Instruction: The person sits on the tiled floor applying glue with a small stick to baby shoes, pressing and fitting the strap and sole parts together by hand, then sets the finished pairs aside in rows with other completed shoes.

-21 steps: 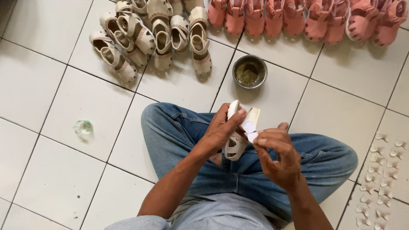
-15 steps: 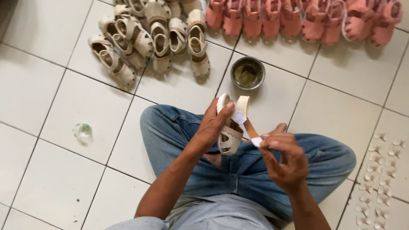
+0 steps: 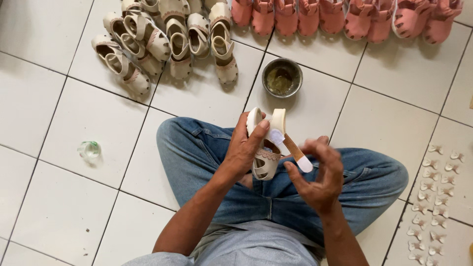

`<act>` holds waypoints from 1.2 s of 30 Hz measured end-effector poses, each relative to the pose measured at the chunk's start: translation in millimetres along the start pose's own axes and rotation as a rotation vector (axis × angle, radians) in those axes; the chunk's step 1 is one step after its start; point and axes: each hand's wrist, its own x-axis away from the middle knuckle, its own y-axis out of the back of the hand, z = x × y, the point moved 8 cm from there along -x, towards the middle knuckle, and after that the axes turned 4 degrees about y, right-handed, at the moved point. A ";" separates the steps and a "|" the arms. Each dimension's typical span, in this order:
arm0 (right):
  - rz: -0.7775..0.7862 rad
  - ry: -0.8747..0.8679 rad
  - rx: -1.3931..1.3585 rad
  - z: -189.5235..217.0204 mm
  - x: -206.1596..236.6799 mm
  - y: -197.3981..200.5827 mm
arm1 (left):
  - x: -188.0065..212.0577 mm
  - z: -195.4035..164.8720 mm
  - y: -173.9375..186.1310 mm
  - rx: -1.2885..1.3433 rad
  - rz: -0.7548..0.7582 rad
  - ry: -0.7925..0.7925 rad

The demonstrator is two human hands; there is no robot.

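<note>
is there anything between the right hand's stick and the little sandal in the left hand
Nothing visible. The left hand holds the cream sandal upright over the lap, and the flat stick in the right hand already reaches its strap with open space around it.

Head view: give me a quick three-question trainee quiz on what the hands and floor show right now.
1. True or false: the left hand holds a cream sandal.
2. What does the right hand hold? A) a white-tipped stick B) a pink sandal C) the bowl
3. Fill in: the metal bowl sits on the tiles in front of the person's ____.

Key: 1 true. 2 A. 3 knees, between the cream sandals and the pink sandals.
</note>
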 end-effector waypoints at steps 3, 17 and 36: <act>-0.026 -0.086 -0.022 -2.3 4.1 1.2 | 1.6 3.7 -5.2 0.131 0.030 0.072; -0.066 -0.023 0.236 12.3 -10.0 -10.7 | 16.7 -14.7 -13.3 0.046 0.002 -0.080; 0.062 0.153 0.519 25.2 -19.2 -21.5 | 23.3 -24.4 -15.9 -0.021 0.017 -0.099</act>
